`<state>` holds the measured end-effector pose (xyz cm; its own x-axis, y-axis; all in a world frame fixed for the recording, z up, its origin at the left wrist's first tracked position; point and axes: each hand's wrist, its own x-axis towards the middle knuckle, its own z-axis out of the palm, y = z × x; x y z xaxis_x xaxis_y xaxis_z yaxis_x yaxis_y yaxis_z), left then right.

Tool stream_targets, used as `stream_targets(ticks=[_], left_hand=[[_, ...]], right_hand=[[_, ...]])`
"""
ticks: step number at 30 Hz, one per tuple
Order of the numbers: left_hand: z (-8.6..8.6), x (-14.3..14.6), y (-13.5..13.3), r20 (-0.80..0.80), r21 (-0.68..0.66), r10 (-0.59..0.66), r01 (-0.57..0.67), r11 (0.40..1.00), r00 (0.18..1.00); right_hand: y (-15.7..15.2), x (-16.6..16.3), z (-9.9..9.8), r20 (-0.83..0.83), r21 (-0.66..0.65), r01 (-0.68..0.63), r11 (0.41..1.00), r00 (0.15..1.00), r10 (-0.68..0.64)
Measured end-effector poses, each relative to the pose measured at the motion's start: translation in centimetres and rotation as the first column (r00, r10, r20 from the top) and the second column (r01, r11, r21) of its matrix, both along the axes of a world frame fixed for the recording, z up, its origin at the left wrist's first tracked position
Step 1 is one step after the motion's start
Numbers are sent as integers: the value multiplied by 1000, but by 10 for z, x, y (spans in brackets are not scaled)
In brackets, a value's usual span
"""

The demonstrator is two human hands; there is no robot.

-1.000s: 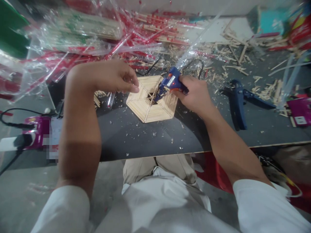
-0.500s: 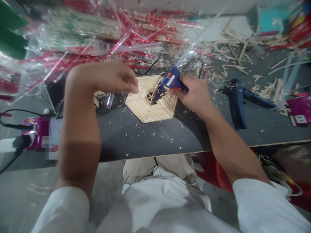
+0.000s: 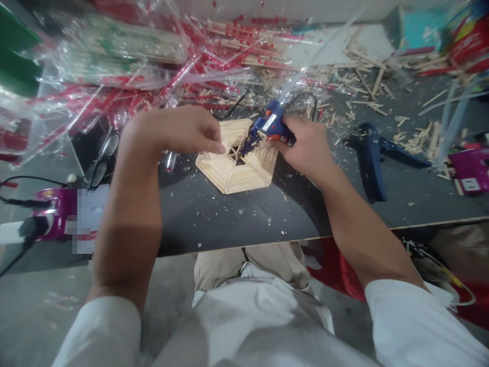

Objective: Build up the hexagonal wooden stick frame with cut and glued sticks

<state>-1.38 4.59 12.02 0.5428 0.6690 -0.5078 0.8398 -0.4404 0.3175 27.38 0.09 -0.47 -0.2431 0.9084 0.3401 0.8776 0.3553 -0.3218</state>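
Stick hexagon (image 3: 218, 173) | set back from table edge (image 3: 244, 246) | glue gun (image 3: 269, 123) near centre

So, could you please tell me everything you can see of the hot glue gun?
The hot glue gun is dark blue and plastic-looking, with an orange trigger area and a white side label. The right hand grips its handle. It tilts nozzle-down toward the open centre of the hexagonal stick panel; whether the tip touches is unclear. A translucent rod slants up from behind it; I cannot tell if they join.
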Motion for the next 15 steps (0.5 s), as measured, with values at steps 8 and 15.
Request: stream_targets(ticks=[8,15], left_hand=[[-29,31,-1,-64,0,-116,116,993,991],[-42,33,2,0,2,-78,78,997,997]], right_hand=[[6,6,-2,-56,-37,100,994,993,-102],[10,9,-6,-81,-10,89,996,993,-89]])
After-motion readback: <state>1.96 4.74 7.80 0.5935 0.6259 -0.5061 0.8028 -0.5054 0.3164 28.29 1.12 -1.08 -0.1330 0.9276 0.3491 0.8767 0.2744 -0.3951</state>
